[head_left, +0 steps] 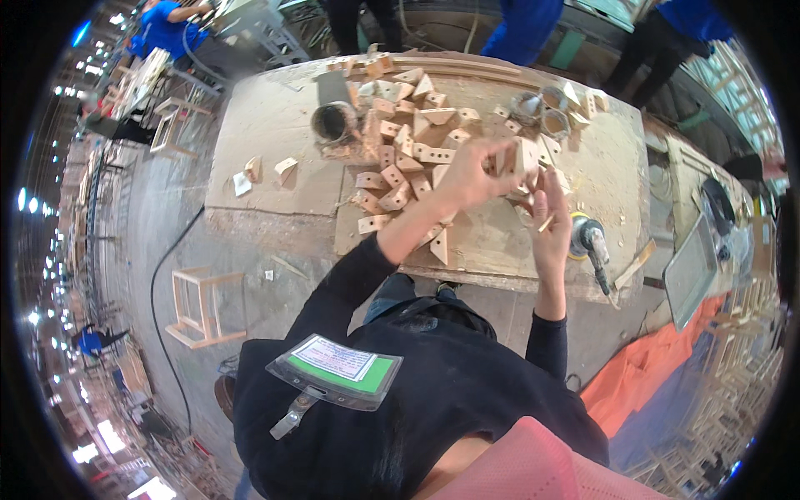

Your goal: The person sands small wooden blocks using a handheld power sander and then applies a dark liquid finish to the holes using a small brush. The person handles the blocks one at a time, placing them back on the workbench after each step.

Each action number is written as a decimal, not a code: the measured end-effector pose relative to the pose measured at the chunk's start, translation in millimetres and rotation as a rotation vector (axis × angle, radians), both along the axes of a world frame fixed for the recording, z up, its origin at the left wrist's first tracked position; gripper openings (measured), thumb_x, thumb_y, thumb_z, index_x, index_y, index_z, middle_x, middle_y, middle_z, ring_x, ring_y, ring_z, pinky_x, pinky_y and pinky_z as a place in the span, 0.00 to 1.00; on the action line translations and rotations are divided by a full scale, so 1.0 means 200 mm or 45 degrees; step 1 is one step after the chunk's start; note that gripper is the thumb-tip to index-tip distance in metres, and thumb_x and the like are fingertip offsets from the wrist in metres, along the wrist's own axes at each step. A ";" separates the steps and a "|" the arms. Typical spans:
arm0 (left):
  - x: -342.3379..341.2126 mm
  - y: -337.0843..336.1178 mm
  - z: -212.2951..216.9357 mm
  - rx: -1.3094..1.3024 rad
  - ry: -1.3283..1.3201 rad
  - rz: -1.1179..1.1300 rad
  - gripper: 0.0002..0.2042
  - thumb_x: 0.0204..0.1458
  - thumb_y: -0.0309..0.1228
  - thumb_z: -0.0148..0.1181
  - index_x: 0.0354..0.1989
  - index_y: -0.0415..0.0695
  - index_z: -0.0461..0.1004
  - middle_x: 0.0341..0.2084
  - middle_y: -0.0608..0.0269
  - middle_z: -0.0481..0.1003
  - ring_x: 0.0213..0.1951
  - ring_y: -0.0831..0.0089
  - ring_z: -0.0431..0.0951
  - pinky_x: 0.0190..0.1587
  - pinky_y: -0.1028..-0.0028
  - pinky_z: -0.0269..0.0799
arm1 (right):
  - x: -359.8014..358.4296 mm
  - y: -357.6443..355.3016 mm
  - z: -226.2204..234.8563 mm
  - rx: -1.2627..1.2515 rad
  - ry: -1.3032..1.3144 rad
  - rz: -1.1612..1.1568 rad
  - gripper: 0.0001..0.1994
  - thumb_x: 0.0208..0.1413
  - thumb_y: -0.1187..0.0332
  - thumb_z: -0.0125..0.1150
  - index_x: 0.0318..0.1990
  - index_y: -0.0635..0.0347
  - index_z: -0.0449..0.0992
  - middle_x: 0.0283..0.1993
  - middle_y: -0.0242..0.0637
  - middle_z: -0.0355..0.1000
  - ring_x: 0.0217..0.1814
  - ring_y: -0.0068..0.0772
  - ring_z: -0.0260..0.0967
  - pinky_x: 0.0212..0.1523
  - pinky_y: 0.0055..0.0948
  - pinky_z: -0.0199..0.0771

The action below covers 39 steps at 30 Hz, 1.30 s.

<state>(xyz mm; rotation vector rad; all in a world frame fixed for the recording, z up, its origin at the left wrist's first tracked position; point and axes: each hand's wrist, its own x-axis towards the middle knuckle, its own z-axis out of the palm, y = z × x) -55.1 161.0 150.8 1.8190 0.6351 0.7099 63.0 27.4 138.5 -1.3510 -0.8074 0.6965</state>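
Observation:
Above the workbench (275, 200), my left hand (473, 177) is closed on a pale wooden block (527, 157), gripping it between thumb and fingers. Close by on its right, my right hand (550, 212) has its fingertips raised to the block's lower edge. A thin, pale wooden peg (545, 224) sticks out from the right hand's closed fingers. Under and left of my hands lies a heap of angled wooden blocks (435, 155), several with round drilled holes. The side of the block facing away is hidden.
A round container (333, 123) stands left of the heap, and several jar-like containers (554, 123) at the far right. A power sander (590, 240) lies beside my right hand. Two loose blocks (285, 169) rest on the left. On the floor are a wooden frame (204, 308) and a black cable (158, 308).

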 end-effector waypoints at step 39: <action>-1.67 0.20 -0.03 -0.912 -0.452 0.087 0.24 0.62 0.33 0.52 0.63 0.33 0.60 0.55 0.59 0.70 0.55 0.76 0.68 0.57 0.75 0.62 | -1.34 0.51 0.10 -0.255 0.207 0.404 0.22 0.56 0.70 0.63 0.57 0.68 0.69 0.55 0.41 0.70 0.51 0.25 0.70 0.49 0.24 0.72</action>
